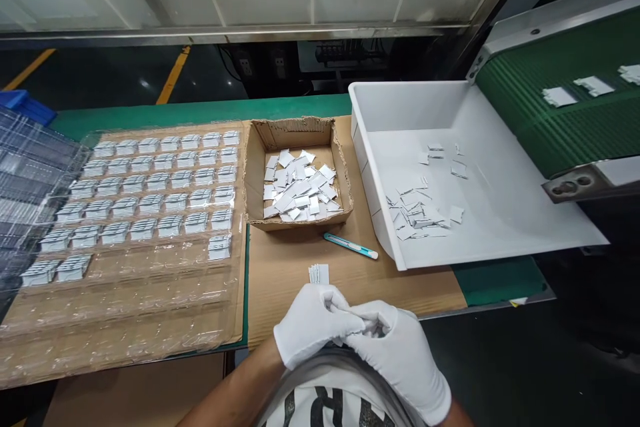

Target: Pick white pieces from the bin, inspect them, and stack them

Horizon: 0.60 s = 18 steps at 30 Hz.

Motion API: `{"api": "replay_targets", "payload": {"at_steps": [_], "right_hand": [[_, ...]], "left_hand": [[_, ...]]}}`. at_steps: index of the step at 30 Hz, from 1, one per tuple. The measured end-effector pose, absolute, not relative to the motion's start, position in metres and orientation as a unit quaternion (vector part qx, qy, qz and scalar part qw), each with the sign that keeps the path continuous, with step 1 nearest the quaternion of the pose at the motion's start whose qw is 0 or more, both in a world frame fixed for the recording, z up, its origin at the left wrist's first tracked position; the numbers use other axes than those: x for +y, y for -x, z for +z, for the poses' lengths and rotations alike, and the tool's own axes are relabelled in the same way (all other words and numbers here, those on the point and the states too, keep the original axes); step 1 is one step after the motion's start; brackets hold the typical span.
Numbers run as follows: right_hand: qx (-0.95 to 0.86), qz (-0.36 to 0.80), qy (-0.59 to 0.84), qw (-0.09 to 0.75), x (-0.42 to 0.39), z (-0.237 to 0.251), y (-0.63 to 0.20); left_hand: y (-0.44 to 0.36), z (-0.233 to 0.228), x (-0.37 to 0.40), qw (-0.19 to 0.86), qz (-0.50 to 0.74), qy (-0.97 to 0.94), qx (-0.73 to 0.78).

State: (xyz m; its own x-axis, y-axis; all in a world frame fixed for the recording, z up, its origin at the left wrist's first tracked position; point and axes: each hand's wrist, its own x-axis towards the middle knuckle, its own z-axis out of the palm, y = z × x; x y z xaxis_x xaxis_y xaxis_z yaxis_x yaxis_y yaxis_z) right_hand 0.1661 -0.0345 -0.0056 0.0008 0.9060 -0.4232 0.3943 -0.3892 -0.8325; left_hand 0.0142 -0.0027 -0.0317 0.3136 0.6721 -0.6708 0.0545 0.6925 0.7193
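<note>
Both my hands wear white gloves and meet low in the middle, over the front edge of the cardboard sheet (300, 267). My left hand (313, 330) and my right hand (400, 354) pinch small white pieces between their fingertips; the pieces are mostly hidden by the gloves. Just beyond the hands lies a small stack of white pieces (319, 273). Further back, a cardboard box (299, 134) holds a loose pile of white pieces (299, 194). To the left a clear plastic tray (125, 294) carries rows of stacked pieces (150, 204).
A teal utility knife (350, 245) lies by the box. A white bin (500, 214) at right holds several loose pieces below a green conveyor belt (550, 100) carrying more. Clear empty trays (25, 174) are stacked at far left. The table edge runs just before my body.
</note>
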Motion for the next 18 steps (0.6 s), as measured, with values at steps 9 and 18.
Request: {"api": "replay_targets", "payload": {"at_steps": [9,18], "right_hand": [[-0.474,0.499,0.671,0.276,-0.034,-0.002,-0.168],[-0.38,0.486,0.683,0.391,-0.058,-0.048,-0.163]], "left_hand": [[-0.008,-0.031,-0.009,0.773,0.304,-0.306,0.464],[-0.007,-0.049,-0.043,0.831,0.279,-0.269,0.399]]}}
